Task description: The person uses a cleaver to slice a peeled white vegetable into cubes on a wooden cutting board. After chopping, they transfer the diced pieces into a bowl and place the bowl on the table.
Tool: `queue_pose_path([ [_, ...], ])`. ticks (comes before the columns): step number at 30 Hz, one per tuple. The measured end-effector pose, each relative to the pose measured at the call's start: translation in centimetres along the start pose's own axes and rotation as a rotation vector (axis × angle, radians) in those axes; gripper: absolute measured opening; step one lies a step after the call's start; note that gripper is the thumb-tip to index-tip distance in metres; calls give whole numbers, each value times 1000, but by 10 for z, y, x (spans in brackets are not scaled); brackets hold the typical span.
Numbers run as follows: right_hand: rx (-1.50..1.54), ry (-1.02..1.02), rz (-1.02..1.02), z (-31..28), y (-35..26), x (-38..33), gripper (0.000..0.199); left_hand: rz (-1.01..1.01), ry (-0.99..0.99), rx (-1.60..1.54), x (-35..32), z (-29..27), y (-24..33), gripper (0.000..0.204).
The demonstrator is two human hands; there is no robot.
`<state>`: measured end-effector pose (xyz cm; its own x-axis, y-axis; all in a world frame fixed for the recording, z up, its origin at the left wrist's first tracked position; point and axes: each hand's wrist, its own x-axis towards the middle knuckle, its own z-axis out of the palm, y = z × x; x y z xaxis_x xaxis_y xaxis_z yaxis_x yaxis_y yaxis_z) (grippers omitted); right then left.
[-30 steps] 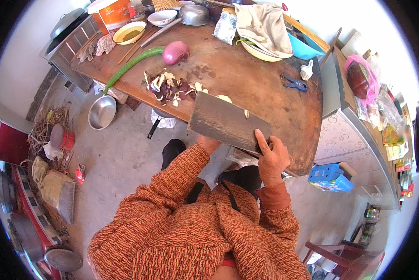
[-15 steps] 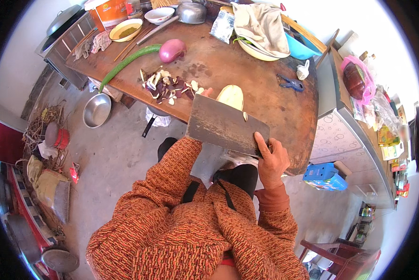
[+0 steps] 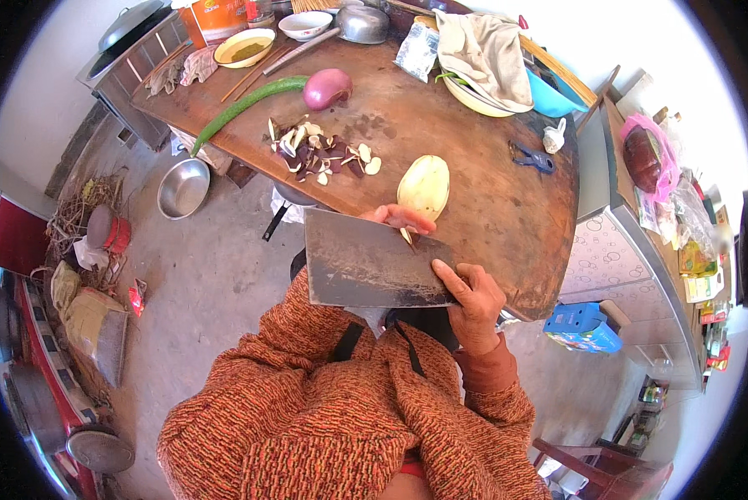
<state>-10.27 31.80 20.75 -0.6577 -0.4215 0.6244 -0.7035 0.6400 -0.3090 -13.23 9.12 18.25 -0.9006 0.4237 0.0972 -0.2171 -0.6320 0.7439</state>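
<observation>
My right hand (image 3: 474, 304) grips a wide dark cleaver (image 3: 374, 262), its blade stretching left in front of my body, just off the table edge. Behind its upper edge, the stretched-out fingers of my left hand (image 3: 403, 218) show; the blade hides the palm and wrist. Close to those fingertips, a thin pale strip of peel (image 3: 406, 237) is at the blade's upper edge. A peeled, pale eggplant (image 3: 424, 187) rests on the wooden table (image 3: 491, 196) just beyond my left fingers. To its left lies a pile of purple and white peelings (image 3: 320, 154).
Farther back are a purple eggplant (image 3: 327, 89), a long green gourd (image 3: 249, 102) and a yellow bowl (image 3: 244, 48). A cloth (image 3: 482, 58) covers a basin at the back right, near garlic (image 3: 555, 136) and a blue-handled tool (image 3: 531, 157). A metal basin (image 3: 183, 189) stands left, below the tabletop.
The cleaver has moved left and nearer my body, with my right hand behind it. My left fingers now reach out between blade and eggplant. The view has shifted slightly.
</observation>
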Motion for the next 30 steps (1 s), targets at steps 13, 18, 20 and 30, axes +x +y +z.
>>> queue_pose_path([
  [13, 380, -187, 197, -2, -16, 11, 59, 447, -235, -64, 4, -35, -28, 28],
  [18, 383, -216, 266, -3, -14, 7, 61, 364, -181, -189, -1, -33, -24, 23],
  [20, 396, -223, 292, -2, -12, 6, 60, 391, -134, -216, 0, -32, -23, 21],
  [30, 256, 70, 321, -15, 14, 2, 57, 511, 741, 522, 25, -91, 41, 17],
])
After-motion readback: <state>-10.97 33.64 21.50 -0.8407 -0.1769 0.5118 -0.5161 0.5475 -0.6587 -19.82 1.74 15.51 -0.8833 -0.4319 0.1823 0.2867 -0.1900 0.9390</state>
